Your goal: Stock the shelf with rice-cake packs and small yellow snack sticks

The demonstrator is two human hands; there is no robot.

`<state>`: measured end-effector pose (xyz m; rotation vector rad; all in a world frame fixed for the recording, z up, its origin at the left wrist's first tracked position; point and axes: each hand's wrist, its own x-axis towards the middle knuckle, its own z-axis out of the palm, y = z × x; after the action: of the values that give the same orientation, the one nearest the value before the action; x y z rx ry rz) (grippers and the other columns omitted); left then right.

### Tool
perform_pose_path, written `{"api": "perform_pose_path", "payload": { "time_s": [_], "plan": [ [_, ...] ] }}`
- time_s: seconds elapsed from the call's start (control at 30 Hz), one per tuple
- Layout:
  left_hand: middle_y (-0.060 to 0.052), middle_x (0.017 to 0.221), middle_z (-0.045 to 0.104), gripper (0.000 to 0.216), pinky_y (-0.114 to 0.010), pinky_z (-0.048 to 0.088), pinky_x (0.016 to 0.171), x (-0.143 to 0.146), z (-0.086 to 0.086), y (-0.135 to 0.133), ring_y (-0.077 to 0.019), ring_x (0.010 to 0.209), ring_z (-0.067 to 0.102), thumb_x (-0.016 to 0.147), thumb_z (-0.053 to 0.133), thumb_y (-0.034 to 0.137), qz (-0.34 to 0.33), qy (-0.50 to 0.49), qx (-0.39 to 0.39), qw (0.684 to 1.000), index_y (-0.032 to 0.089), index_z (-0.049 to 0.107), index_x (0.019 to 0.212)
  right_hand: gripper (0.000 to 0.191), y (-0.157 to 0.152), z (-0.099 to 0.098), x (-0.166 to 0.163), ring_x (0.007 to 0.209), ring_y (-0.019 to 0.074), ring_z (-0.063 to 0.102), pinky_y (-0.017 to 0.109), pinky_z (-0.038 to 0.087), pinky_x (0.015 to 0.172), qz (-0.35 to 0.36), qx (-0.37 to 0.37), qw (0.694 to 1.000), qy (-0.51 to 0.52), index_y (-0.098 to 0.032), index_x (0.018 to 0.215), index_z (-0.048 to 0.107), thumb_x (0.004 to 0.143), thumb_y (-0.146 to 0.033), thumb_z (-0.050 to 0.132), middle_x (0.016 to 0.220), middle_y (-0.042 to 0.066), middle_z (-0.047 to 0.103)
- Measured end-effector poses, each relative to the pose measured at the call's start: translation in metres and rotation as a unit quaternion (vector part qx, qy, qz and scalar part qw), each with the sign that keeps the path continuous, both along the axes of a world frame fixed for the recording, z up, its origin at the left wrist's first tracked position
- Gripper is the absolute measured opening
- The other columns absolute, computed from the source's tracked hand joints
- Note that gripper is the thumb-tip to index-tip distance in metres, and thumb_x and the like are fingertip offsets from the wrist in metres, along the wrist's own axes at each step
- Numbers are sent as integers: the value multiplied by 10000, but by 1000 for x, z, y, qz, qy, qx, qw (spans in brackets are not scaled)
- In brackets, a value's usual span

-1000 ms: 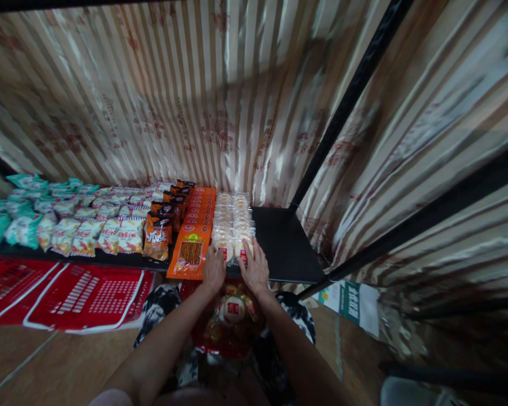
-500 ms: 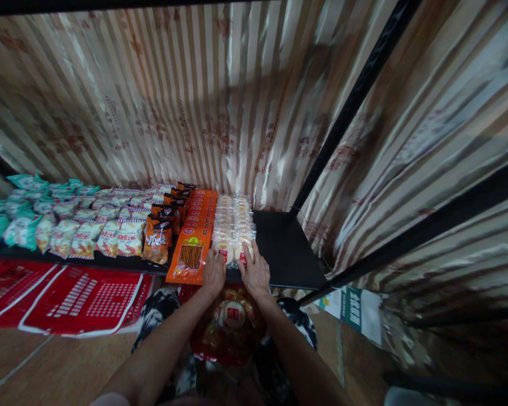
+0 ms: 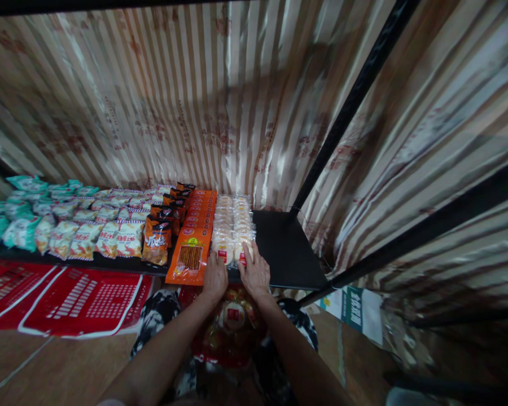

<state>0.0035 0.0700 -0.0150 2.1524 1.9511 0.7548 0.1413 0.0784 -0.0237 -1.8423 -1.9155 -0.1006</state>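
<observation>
A row of clear packs of pale round rice cakes (image 3: 232,223) runs back along a black shelf (image 3: 288,254). Both my hands rest on the frontmost pack at the shelf's front edge. My left hand (image 3: 215,277) lies on its left side with fingers flat. My right hand (image 3: 255,273) lies on its right side, fingers spread over the pack. A row of orange packs (image 3: 195,242) sits just left of my left hand. Below my wrists, on my lap, is a red bag of round snacks (image 3: 231,327).
Further left on the shelf are orange-brown bags (image 3: 157,239), white-and-red snack bags (image 3: 110,225) and teal bags (image 3: 12,217). Red baskets (image 3: 80,299) lie under the shelf. The shelf's right part is bare. Black frame posts (image 3: 342,124) and a striped curtain (image 3: 195,96) surround it.
My hands have hardly moved; my left hand has shifted slightly right onto the front pack. The view has drifted a little.
</observation>
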Motion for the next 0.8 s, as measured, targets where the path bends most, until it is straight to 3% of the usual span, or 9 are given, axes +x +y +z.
{"api": "perform_pose_path", "payload": {
  "time_s": [0.27,0.67,0.8],
  "plan": [
    [-259,1273,406,397,-465,345,1005,3,-3,-9,-312,1212,392,768,368,76,-10,34,15,999,-3,485,1139,534,-2,2,0,1243,257,362,401,332,957,-3,-2,1000,-17,-289,1409,231,897,-349,370,1488,77,217],
    [-215,1380,332,435,-451,305,1068,-3,-15,-41,-302,1314,274,729,401,80,-59,-8,17,998,18,498,1148,470,0,-9,8,1335,277,148,448,296,1019,32,50,997,50,-273,1361,349,898,-351,370,1501,67,113],
    [-232,1392,312,457,-449,288,1083,-5,-21,-48,-291,1335,235,750,379,79,-90,-10,4,996,-5,464,1191,446,-9,-15,11,1277,258,228,445,330,996,23,91,989,112,-241,1330,397,901,-355,355,1432,99,221]
  ]
}}
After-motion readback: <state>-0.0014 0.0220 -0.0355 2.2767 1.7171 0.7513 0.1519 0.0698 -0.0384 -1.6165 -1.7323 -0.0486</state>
